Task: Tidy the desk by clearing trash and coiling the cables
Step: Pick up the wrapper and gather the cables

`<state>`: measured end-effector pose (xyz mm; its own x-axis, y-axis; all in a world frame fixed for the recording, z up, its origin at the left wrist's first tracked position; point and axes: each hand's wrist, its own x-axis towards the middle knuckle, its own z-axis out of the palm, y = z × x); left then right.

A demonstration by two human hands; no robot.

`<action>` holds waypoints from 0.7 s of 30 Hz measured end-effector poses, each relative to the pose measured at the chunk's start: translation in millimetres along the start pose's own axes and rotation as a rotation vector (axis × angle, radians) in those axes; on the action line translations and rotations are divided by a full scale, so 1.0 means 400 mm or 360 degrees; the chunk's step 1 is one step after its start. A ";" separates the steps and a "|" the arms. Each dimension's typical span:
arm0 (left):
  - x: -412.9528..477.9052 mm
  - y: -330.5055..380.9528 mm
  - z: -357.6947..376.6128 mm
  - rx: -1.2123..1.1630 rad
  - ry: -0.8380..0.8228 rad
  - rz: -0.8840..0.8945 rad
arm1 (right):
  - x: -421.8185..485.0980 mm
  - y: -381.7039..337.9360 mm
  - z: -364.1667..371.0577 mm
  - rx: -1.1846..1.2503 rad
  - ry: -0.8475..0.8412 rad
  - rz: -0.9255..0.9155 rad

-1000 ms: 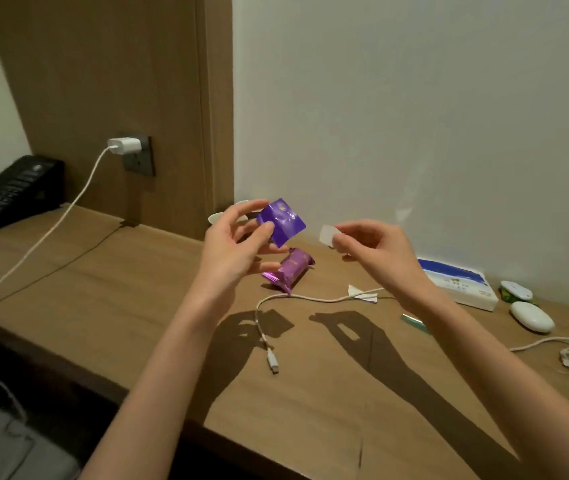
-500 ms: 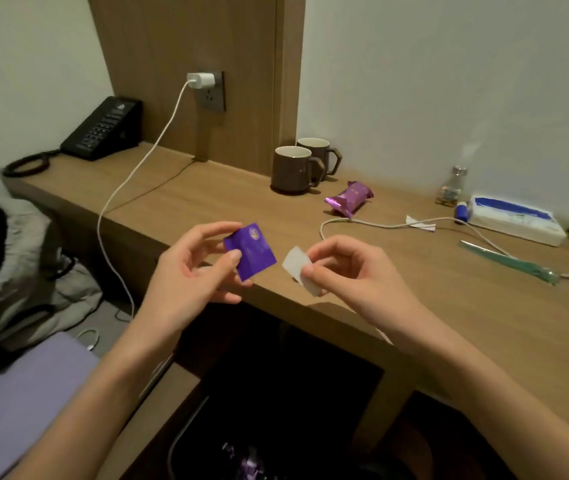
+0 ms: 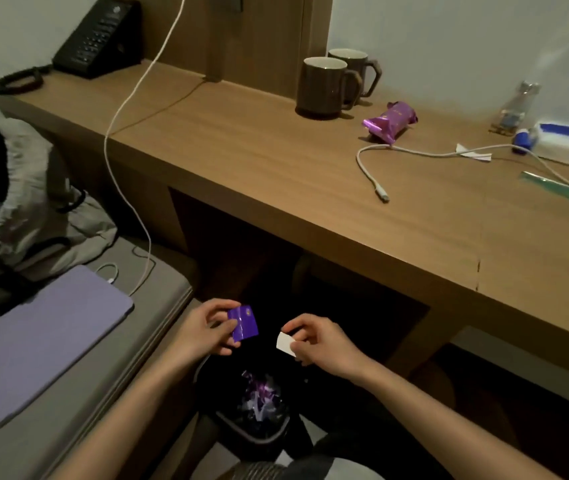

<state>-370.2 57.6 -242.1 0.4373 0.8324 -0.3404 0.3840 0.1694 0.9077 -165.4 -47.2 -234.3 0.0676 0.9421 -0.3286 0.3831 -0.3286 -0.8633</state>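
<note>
Trash step: left hand (image 3: pixel 203 332) pinches purple wrapper (image 3: pixel 243 322), right hand (image 3: pixel 314 337) pinches white scrap (image 3: pixel 285 344), above bin (image 3: pixel 258 436) (wrappers inside). Next: release both.

the trash bin (image 3: pixel 255 438) under the desk (image 3: pixel 241 161) is open from above, with the bench (image 3: pixel 158 306) close at its left. a white cable (image 3: pixel 109 133) hangs from desk to bench there; mugs (image 3: pixel 321 86), a snack pack (image 3: pixel 390 121) and a loose cable (image 3: pixel 366 168) clutter the desktop's right.

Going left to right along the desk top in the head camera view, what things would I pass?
black telephone → brown mugs → purple snack packet → paper scrap → small bottle → white box
</note>
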 end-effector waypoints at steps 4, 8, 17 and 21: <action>0.100 -0.137 0.049 0.0224 -0.0086 -0.0250 | 0.071 0.104 0.059 -0.0063 0.0072 0.0261; 0.145 -0.218 0.095 0.0350 -0.0136 -0.0453 | 0.129 0.186 0.116 -0.0039 0.0141 0.0464; 0.137 -0.206 0.114 0.0819 -0.0368 -0.0355 | 0.128 0.205 0.088 -0.0055 0.0004 0.0440; 0.091 -0.103 0.112 0.0932 -0.0337 0.0013 | 0.039 0.124 0.016 -0.0119 -0.0021 0.0149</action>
<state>-333.8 57.4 -302.8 0.5708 0.6997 -0.4298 0.7360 -0.2038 0.6456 -151.2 -49.0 -284.6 0.0947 0.9063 -0.4119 0.4436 -0.4088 -0.7976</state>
